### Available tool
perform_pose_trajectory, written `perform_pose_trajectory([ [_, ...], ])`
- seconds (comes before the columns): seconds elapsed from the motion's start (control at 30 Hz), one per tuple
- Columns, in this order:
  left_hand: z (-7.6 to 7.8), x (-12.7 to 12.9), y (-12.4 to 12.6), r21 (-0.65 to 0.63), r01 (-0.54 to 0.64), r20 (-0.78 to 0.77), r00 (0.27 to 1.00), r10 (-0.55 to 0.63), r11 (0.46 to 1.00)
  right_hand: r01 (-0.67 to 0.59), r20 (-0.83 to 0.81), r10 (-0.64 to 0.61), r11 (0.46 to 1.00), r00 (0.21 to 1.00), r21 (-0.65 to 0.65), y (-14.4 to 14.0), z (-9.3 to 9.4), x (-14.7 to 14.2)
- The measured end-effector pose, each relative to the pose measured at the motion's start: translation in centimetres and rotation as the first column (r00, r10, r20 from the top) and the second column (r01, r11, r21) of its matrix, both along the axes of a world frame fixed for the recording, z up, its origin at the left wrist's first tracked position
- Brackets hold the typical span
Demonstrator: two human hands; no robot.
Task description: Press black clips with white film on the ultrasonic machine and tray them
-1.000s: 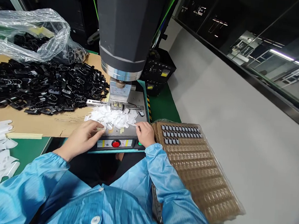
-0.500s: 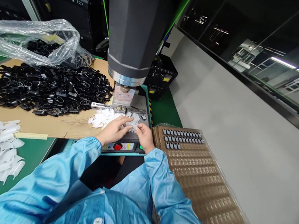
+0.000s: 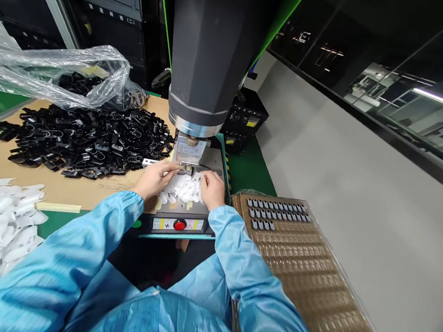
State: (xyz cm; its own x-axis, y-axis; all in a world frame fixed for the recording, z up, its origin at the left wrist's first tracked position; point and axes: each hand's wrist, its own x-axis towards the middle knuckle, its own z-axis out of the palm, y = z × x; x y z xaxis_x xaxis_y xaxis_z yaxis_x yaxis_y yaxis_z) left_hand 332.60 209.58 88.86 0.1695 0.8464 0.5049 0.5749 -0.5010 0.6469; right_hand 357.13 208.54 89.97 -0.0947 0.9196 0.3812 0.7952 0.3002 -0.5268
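My left hand (image 3: 155, 179) is at the left side of the metal fixture (image 3: 186, 167), its thumb and fingers pinched together at the fixture's edge. On the opposite side, my right hand (image 3: 212, 190) has its fingers closed by the fixture's right end. Whatever either hand pinches is too small or hidden to make out. A loose heap of thin white plastic pieces (image 3: 184, 187) lies on the machine's base plate, between and in front of my hands. Above the fixture hangs the machine's dark head (image 3: 205, 66), with a paper label (image 3: 189, 150) behind the fixture.
Black plastic parts (image 3: 92, 142) form a big pile on cardboard at left, beside a clear plastic bag (image 3: 97, 75). More white pieces (image 3: 1, 224) lie at lower left. At right, a moulded tray (image 3: 293, 275) holds rows of small grey parts (image 3: 278, 206). A red button (image 3: 179, 225) faces me.
Both hands have moved from the white pieces up to the fixture and farther apart, to its two sides. The white heap now sits more in the middle of the plate. The view has shifted slightly.
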Motion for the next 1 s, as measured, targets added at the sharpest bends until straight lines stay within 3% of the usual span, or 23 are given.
perform_pose_trajectory([
  [0.13,-0.6,0.4,2.9,-0.008,0.077,-0.205,0.976,-0.077,0.997,-0.046,0.277,0.031,0.998,0.960,0.046,2.0,0.0,-2.5],
  [0.3,-1.2,0.6,3.4,0.026,0.088,-0.425,0.903,-0.068,0.996,-0.094,0.515,0.103,0.995,0.851,-0.044,2.1,0.0,-4.4],
  [0.47,-1.0,1.0,2.5,0.060,0.072,-0.468,0.883,-0.035,0.996,-0.062,0.556,0.079,0.997,0.827,-0.049,1.4,0.5,-5.1],
  [0.67,0.1,1.6,0.9,0.002,0.013,-0.426,0.905,-0.011,1.000,-0.060,0.535,0.120,0.990,0.836,-0.129,1.1,1.3,-4.8],
  [0.77,0.5,-1.2,-0.8,-0.030,-0.063,-0.434,0.900,0.044,0.998,-0.039,0.496,0.088,0.993,0.864,-0.109,0.4,1.1,-4.9],
  [0.83,0.2,-4.5,-2.3,-0.035,-0.221,-0.421,0.888,0.186,0.975,-0.058,0.457,0.082,0.996,0.886,-0.066,-0.3,0.8,-5.9],
  [0.93,-0.9,-10.0,-5.0,-0.040,-0.544,-0.380,0.784,0.491,0.838,-0.209,0.406,0.196,0.978,0.892,-0.013,-1.2,0.6,-8.9],
  [1.0,-2.0,-12.8,-6.6,-0.058,-0.664,-0.375,0.707,0.600,0.746,-0.293,0.404,0.273,0.956,0.873,-0.013,-1.2,0.6,-11.4],
])
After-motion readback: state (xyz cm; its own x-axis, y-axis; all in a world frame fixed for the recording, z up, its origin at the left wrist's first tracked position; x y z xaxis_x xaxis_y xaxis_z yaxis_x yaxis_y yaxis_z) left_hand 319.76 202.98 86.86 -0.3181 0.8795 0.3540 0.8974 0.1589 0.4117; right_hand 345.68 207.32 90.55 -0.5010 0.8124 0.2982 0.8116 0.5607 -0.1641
